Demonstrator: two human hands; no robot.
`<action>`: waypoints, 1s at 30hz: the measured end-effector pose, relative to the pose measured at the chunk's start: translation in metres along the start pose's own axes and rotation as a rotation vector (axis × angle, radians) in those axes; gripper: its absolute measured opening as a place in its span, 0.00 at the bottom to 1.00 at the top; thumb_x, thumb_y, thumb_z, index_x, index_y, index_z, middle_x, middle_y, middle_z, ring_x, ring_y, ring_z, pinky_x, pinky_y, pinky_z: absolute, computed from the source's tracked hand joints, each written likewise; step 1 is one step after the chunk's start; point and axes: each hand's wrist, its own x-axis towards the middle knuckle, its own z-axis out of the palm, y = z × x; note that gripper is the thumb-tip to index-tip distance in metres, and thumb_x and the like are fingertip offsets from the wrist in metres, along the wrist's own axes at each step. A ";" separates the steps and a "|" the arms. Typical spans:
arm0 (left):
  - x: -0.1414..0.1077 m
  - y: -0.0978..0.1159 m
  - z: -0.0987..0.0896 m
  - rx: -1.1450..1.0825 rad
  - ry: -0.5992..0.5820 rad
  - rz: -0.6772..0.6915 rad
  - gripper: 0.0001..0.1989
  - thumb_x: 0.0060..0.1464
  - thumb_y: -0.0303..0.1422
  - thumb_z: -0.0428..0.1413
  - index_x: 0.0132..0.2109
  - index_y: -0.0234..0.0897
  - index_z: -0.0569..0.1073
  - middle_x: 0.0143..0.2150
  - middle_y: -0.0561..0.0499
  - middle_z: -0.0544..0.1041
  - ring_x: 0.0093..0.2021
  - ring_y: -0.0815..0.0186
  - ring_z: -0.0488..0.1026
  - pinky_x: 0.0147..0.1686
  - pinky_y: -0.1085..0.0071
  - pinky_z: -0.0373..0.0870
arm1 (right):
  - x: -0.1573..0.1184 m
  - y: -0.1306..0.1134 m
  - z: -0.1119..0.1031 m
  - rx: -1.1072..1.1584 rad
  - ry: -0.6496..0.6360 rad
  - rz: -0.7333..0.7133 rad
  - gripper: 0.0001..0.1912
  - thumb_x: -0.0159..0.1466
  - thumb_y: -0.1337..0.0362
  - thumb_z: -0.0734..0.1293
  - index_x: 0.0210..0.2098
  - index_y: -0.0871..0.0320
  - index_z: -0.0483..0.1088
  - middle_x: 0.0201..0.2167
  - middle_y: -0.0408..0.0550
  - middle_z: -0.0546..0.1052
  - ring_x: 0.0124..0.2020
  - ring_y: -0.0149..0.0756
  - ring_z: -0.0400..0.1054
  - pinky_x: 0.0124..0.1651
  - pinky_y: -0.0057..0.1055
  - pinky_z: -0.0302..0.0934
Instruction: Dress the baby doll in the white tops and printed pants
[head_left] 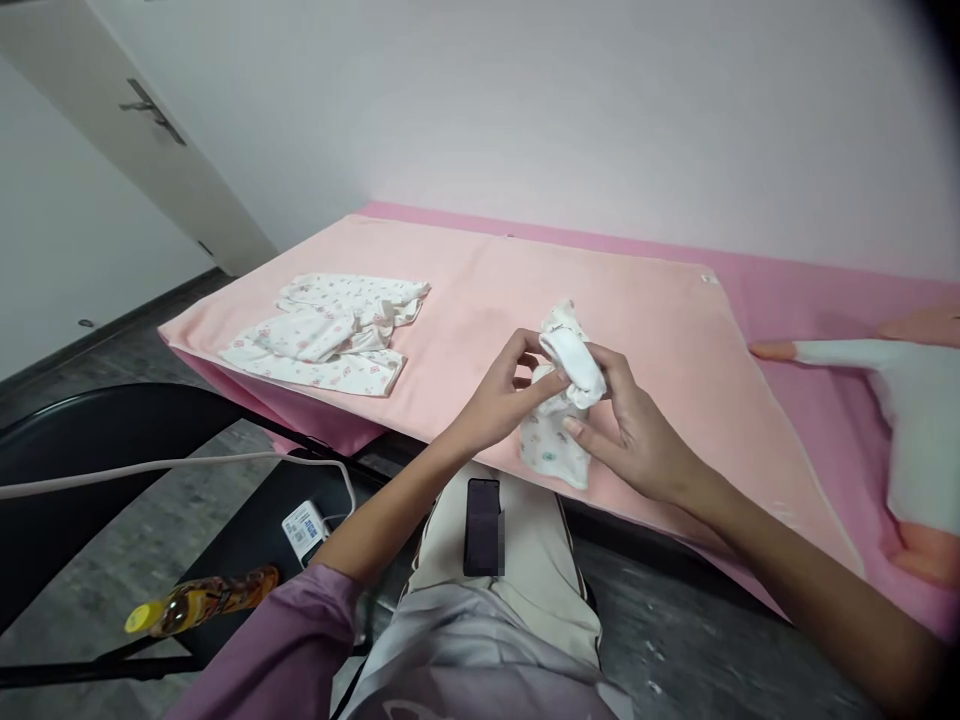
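Note:
Both hands are closed on a small white baby garment with a tiny coloured print, held just above the near edge of the table. My left hand pinches its bunched upper part from the left, the thumb lying across the fabric. From the right, my right hand grips it with fingers behind and thumb in front. A plain white band, folded over, shows between the hands. The lower part of the garment hangs down flat; what kind of garment it is cannot be made out.
White printed baby clothes lie at the left on the peach cloth. A doll in white lies at the right on the pink table cover. A phone rests on my lap. A bottle lies on a black chair.

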 end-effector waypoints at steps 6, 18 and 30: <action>0.026 0.007 0.023 -0.031 -0.126 0.004 0.17 0.66 0.47 0.67 0.43 0.39 0.73 0.43 0.50 0.75 0.45 0.64 0.73 0.47 0.67 0.72 | -0.005 0.008 -0.019 0.006 0.157 0.198 0.28 0.70 0.39 0.73 0.61 0.43 0.66 0.45 0.48 0.82 0.45 0.53 0.80 0.39 0.45 0.77; 0.131 -0.072 -0.070 0.321 0.329 0.094 0.16 0.55 0.32 0.67 0.45 0.41 0.69 0.48 0.47 0.76 0.49 0.60 0.73 0.49 0.66 0.71 | 0.012 0.100 -0.113 -0.285 0.665 0.393 0.20 0.75 0.41 0.63 0.43 0.49 0.74 0.37 0.52 0.80 0.43 0.46 0.78 0.51 0.43 0.71; 0.194 -0.169 -0.094 0.878 0.144 -0.259 0.19 0.64 0.50 0.64 0.49 0.41 0.74 0.56 0.38 0.76 0.65 0.41 0.64 0.67 0.46 0.54 | 0.027 0.234 -0.146 -0.562 0.444 0.738 0.27 0.64 0.45 0.75 0.57 0.52 0.76 0.52 0.61 0.82 0.51 0.54 0.77 0.53 0.49 0.68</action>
